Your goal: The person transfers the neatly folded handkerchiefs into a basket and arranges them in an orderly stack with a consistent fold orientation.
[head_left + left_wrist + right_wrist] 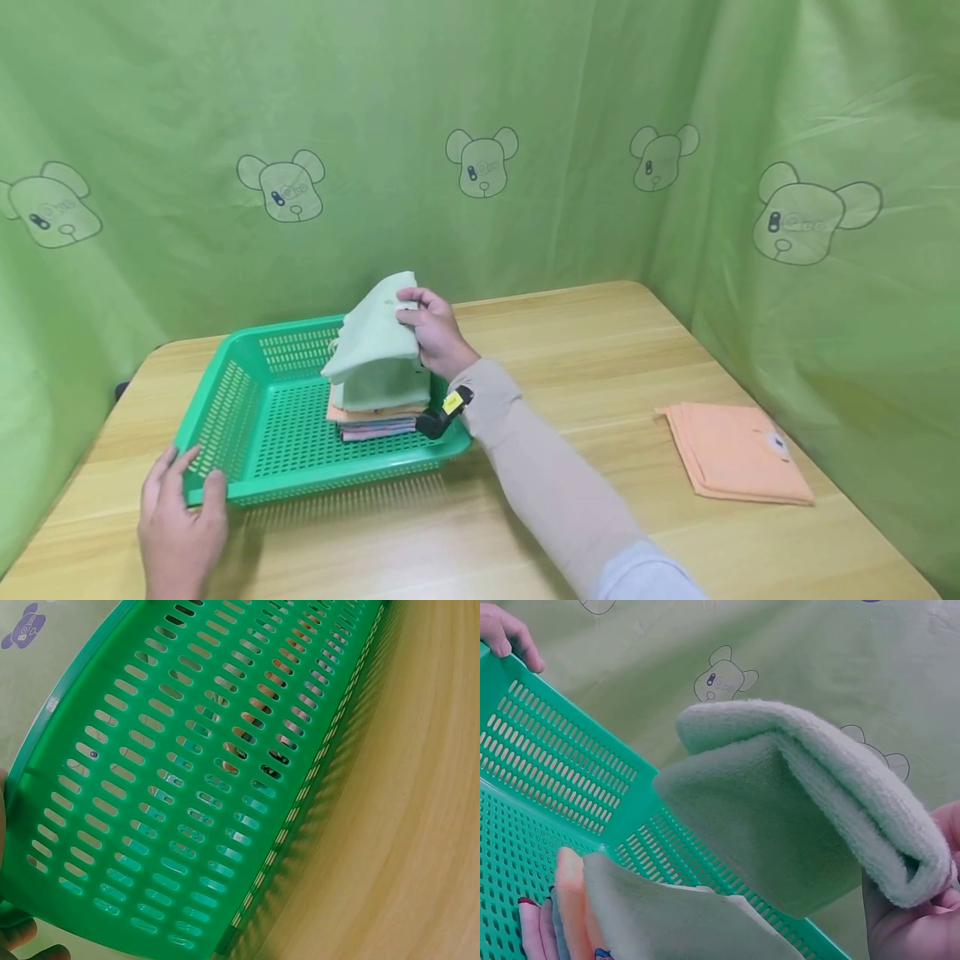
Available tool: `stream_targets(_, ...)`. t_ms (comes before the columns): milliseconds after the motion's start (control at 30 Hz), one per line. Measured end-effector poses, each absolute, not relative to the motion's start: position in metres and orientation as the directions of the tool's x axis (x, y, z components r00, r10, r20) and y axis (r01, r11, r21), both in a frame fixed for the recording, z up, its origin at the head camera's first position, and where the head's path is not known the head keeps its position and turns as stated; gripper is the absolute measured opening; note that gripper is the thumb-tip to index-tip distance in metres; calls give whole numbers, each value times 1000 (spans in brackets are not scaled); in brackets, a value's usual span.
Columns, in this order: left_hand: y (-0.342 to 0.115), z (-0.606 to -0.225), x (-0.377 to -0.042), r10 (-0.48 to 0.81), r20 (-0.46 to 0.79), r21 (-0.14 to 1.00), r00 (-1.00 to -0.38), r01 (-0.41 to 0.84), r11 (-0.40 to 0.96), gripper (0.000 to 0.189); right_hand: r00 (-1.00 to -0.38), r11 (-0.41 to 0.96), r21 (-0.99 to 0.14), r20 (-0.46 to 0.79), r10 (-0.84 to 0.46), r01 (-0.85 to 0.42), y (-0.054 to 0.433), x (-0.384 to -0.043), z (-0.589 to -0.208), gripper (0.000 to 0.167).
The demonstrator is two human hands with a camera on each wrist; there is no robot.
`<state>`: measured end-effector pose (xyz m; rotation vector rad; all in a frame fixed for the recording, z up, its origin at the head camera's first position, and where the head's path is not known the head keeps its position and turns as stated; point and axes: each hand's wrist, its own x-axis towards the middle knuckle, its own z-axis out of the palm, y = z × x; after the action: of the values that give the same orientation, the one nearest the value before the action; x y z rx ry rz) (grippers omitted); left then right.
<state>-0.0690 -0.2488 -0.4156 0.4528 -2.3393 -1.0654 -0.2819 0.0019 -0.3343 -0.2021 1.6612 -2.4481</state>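
Observation:
My right hand [438,333] pinches one edge of a light green folded towel [375,329], with the thumb and fingers on either side of the cloth. In the right wrist view the towel [780,787] shows its thick folded layers, raised and tilted over the stack. Beneath it another pale green towel [382,385] tops a stack of folded cloths, with an orange towel [571,889] and pink and bluish ones [532,930] below. The stack sits at the right side of a green plastic basket [285,487]. My left hand [182,517] grips the basket's near left corner, fingers over the rim.
An orange folded towel [738,454] with a small face on it lies alone at the right of the wooden table [562,350]. Green curtains [375,83] printed with bear heads stand behind and at both sides.

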Motion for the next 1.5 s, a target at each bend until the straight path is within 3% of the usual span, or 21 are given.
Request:
stream_targets(467, -248, -417, -69, -500, 315, 753, -806, -108, 649, 46, -956, -368, -923, 2, -295, 112, 0, -284, -340, 30)
stream_targets(900, -249, -416, -69, -496, 303, 757, -814, -111, 644, 47, -973, 48, -992, -123, -197, 116, 0, -286, -355, 47)
stream_targets(1100, -249, -416, -69, -499, 298, 764, -814, -110, 636, 47, -965, 103, -984, -161, -207, 142, 0, -285, -355, 51)
stream_targets(1500, -249, -415, -70, -500, 297, 764, -814, -111, 635, 47, -944, 156, -968, -228, -239, 195, -1, -283, -352, 37)
